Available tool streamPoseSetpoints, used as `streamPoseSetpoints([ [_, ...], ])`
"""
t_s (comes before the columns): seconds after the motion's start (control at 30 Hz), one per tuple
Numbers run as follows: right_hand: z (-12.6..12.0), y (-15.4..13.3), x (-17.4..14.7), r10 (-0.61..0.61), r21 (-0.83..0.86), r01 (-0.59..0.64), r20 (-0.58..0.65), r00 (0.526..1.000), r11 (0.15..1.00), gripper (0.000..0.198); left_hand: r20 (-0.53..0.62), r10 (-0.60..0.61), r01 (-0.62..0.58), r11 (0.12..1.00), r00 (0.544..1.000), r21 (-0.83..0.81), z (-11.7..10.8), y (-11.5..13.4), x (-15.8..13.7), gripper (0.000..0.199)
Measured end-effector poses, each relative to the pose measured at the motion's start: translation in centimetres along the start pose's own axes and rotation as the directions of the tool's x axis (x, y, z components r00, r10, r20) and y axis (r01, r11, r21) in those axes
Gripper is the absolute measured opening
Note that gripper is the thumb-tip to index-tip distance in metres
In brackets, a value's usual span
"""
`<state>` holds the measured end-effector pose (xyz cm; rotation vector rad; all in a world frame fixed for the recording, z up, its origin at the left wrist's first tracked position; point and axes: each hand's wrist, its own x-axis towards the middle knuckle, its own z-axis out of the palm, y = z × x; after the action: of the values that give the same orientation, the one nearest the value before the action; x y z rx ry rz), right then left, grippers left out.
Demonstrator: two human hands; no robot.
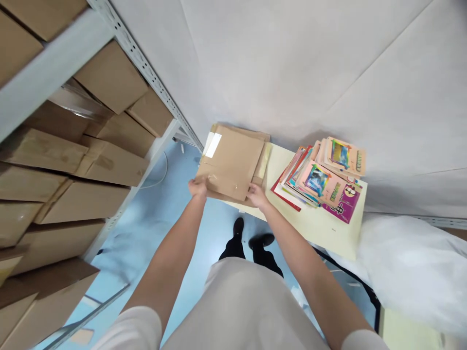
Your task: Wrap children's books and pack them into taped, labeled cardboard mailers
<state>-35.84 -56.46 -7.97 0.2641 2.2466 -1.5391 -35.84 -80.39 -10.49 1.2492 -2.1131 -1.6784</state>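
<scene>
A flattened cardboard box (233, 155) with a white label lies on top of other flat cardboard at the left end of a pale yellow table (280, 158). My left hand (197, 187) grips its near left corner, with the fingers curled round the edge. At the near right corner my right hand (256, 194) pinches the cardboard, thumb on top. To the right stand stacked booklets (317, 180) in two leaning piles, with a purple booklet (346, 204) under them.
Metal shelving (146, 63) packed with cardboard boxes (105, 150) rises on the left. A pale wall covering (292, 73) hangs behind the table. A large white bag (412, 267) bulges at the right. A cable (166, 170) trails on the blue floor (156, 214).
</scene>
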Motion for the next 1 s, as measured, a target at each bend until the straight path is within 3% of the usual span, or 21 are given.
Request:
streamPoseSetpoints([
  [0.1, 0.3, -0.4, -0.2, -0.009, -0.028, 0.01, 0.028, 1.0, 1.0, 0.038, -0.102, -0.121, 0.121, 0.993, 0.987, -0.005, -0.4, 0.8, 0.9, 0.028],
  [0.23, -0.3, -2.0, -0.2, -0.034, -0.11, 0.036, 0.014, 0.999, 0.993, 0.038, -0.077, -0.132, 0.122, 0.985, 0.988, -0.122, -1.5, 2.4, 0.5, 0.01],
  [0.37, -2.0, -6.2, 0.1, -0.183, -0.268, 0.167, -0.036, 0.983, 0.949, 0.044, 0.0, 0.004, -0.004, 0.944, 1.0, -0.329, -5.1, 4.5, -0.1, 0.02],
  [0.5, -4.8, -11.9, -1.8, -0.435, -0.424, 0.385, -0.024, 0.9, 0.82, 0.057, 0.166, 0.226, -0.12, 0.866, 0.96, -0.485, -10.2, 7.9, -0.1, 0.034],
  [0.63, -8.4, -14.7, -7.2, -0.558, -0.546, 0.43, -0.084, 0.826, 0.719, 0.066, 0.318, 0.385, -0.217, 0.863, 0.866, -0.455, -13.4, 12.3, -0.9, 0.031],
  [0.73, -10.7, -13.3, -12.5, -0.556, -0.571, 0.396, -0.131, 0.821, 0.719, 0.061, 0.461, 0.392, -0.206, 0.892, 0.796, -0.403, -13.3, 15.0, -2.6, 0.031],
  [0.8, -12.1, -11.1, -16.1, -0.523, -0.562, 0.341, -0.199, 0.829, 0.754, 0.058, 0.574, 0.394, -0.206, 0.908, 0.718, -0.366, -12.0, 16.1, -4.2, 0.031],
  [0.87, -13.4, -8.3, -19.6, -0.448, -0.515, 0.27, -0.261, 0.855, 0.814, 0.05, 0.675, 0.411, -0.247, 0.911, 0.612, -0.331, -9.7, 16.6, -6.1, 0.031],
  [1.0, -16.1, -3.0, -26.2, -0.202, -0.32, 0.1, -0.302, 0.932, 0.942, 0.03, 0.825, 0.405, -0.388, 0.887, 0.394, -0.25, -3.6, 16.5, -10.7, 0.028],
])
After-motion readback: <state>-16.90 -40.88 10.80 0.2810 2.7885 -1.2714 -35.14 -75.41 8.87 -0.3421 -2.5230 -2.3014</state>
